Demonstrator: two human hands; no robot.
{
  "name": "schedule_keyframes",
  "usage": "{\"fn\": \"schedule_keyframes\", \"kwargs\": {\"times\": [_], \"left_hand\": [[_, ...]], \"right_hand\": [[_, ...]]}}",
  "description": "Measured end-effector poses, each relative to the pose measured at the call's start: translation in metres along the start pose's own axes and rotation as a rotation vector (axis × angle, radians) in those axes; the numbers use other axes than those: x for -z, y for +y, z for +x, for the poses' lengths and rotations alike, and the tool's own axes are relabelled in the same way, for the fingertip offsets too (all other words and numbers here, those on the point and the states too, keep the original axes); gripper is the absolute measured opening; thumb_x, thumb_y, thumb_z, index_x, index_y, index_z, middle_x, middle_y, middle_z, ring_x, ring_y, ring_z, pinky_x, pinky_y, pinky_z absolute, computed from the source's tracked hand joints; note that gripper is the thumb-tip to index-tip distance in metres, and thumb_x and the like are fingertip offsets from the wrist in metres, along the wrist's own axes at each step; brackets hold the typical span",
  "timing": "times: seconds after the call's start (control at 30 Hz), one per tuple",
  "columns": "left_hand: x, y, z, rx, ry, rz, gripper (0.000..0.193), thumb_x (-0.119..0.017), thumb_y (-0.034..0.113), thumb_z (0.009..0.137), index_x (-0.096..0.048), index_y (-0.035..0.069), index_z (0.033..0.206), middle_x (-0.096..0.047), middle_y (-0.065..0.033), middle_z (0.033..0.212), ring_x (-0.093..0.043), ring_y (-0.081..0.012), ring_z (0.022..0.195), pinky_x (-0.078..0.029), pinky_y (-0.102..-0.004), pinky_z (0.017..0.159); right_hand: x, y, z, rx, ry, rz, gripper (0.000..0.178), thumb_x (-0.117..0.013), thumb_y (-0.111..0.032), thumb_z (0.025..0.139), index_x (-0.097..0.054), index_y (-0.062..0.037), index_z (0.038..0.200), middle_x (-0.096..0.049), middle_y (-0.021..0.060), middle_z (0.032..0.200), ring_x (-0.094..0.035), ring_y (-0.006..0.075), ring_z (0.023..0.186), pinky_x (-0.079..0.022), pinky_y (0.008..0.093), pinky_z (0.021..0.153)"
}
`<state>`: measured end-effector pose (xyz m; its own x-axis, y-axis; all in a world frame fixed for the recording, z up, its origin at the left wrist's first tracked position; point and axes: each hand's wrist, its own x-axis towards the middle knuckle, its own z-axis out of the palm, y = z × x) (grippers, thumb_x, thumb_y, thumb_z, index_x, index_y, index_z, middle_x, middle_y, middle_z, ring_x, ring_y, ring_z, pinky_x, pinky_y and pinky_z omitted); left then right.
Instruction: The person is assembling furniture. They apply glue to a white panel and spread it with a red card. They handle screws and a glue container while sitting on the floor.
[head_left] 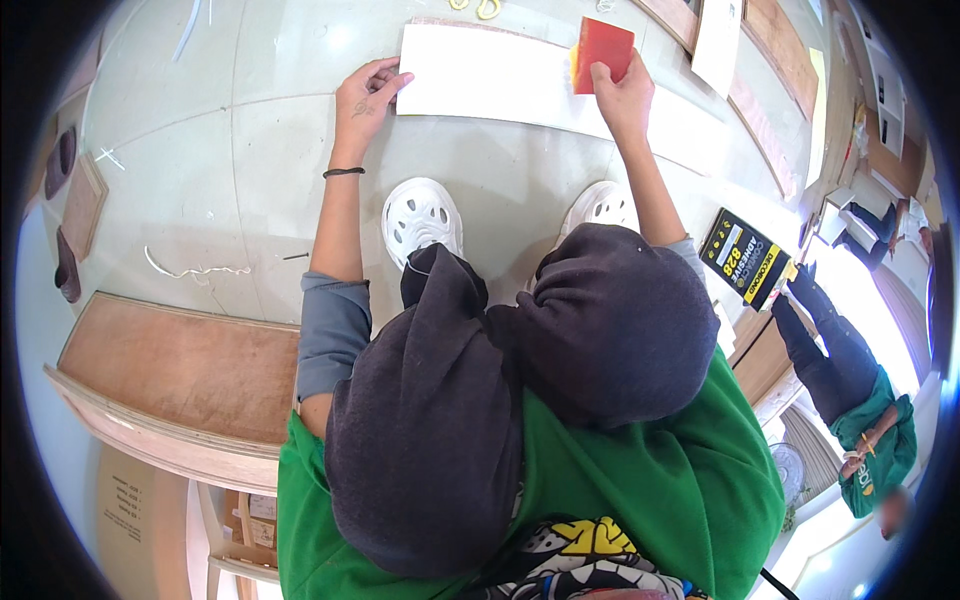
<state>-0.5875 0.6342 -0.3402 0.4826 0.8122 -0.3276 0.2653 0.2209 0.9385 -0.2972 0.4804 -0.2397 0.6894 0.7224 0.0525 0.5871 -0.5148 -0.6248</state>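
A long white board (490, 75) lies across the floor in front of my shoes, its pinkish-brown far edge just showing. My left hand (370, 100) grips the board's left end, thumb on top and fingers curled at the edge. In my right hand (622, 95) is a red flat square piece (606, 52) with a yellow left edge, pinched between thumb and fingers. It is held over the right part of the board. Whether it touches the surface I cannot tell.
A black and yellow tin (738, 255) stands to the right of my knee. Wooden panels (780, 50) lie at the upper right. On the left are a wooden bench-like piece (180, 365) and a twisted white strip (195, 270). Another person (860, 410) stands at the right.
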Motion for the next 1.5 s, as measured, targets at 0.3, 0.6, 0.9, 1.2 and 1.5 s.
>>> {"fn": "schedule_keyframes", "kwargs": {"times": [0.3,0.6,0.9,1.2,1.5], "left_hand": [[0.0,0.01,0.003,0.035,-0.034,0.017,0.036,-0.078,0.014,0.084,-0.069,-0.001,0.116,-0.065,-0.0022,0.082,-0.059,-0.0088,0.073,-0.052,-0.023,0.066],[-0.001,0.01,-0.003,0.051,-0.012,0.011,0.035,-0.076,0.012,0.086,-0.068,-0.001,0.117,-0.062,-0.0009,0.084,-0.056,-0.008,0.074,-0.049,-0.0223,0.067],[-0.027,0.03,-0.016,0.129,0.059,-0.082,0.029,-0.075,0.021,0.09,-0.066,0.001,0.11,-0.06,0.0008,0.084,-0.051,-0.0049,0.071,-0.043,-0.0223,0.064],[-0.044,0.064,-0.019,0.358,-0.125,-0.344,0.048,-0.069,0.026,0.094,-0.054,-0.001,0.131,-0.063,-0.0125,0.122,-0.061,-0.0187,0.11,-0.05,-0.0301,0.093],[-0.043,0.028,-0.013,0.264,-0.143,-0.26,0.052,-0.069,0.026,0.095,-0.051,-0.002,0.134,-0.063,-0.013,0.124,-0.061,-0.0206,0.113,-0.05,-0.0323,0.094]], "right_hand": [[0.008,0.022,-0.015,-0.049,0.012,-0.216,0.027,-0.064,-0.017,0.08,-0.06,0.0014,0.1,-0.065,0.0223,0.091,-0.066,0.0397,0.081,-0.052,0.0468,0.076],[0.114,-0.001,-0.017,-0.081,-0.408,-0.319,0.037,-0.059,-0.014,0.085,-0.056,0.0017,0.118,-0.068,0.025,0.099,-0.068,0.0372,0.089,-0.053,0.0415,0.081],[0.072,0.06,-0.029,-0.325,-0.028,-0.139,0.041,-0.061,-0.015,0.085,-0.051,0.0008,0.122,-0.069,0.0249,0.101,-0.07,0.0386,0.091,-0.053,0.0426,0.084],[0.059,0.095,-0.027,-0.339,0.101,-0.183,0.04,-0.059,-0.02,0.086,-0.051,-0.003,0.122,-0.069,0.0258,0.098,-0.069,0.0418,0.089,-0.054,0.0456,0.081],[0.044,0.066,-0.023,-0.288,-0.007,-0.228,0.037,-0.063,-0.019,0.088,-0.053,-0.003,0.119,-0.07,0.0215,0.084,-0.07,0.0387,0.076,-0.055,0.044,0.07]]}}
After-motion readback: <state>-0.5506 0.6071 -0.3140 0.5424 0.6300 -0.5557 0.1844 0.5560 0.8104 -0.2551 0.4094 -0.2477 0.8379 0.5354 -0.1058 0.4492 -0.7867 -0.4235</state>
